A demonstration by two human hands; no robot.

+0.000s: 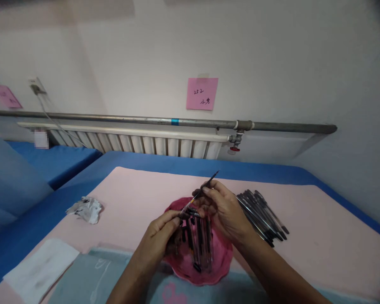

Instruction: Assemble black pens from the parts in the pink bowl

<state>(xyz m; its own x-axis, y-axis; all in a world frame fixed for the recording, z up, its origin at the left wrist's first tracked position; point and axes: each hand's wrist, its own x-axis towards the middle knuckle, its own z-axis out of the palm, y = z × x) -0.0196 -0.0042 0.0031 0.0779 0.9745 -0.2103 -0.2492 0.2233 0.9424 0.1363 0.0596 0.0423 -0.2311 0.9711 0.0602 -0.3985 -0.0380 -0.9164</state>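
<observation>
Above the pink bowl, one pen slants up to the right, held at both hands; clear stretch at the lower left, dark slim end at the upper right. Handling (judged): light, fairly stiff, smooth enough to roll or slip; the thin dark end likely bends or snaps if levered, so best taken close to the middle and kept in line. Left hand: thumb and forefinger pinch the lower end, forearm rising from the bottom edge. Right hand: thumb and fingertips close on the upper part, remaining fingers curled beneath, forearm slanting in from the lower right. Fingertips look dark-stained. Loose parts lie lengthwise in the bowl below; a heap of pens lies to the right, beyond the right wrist
</observation>
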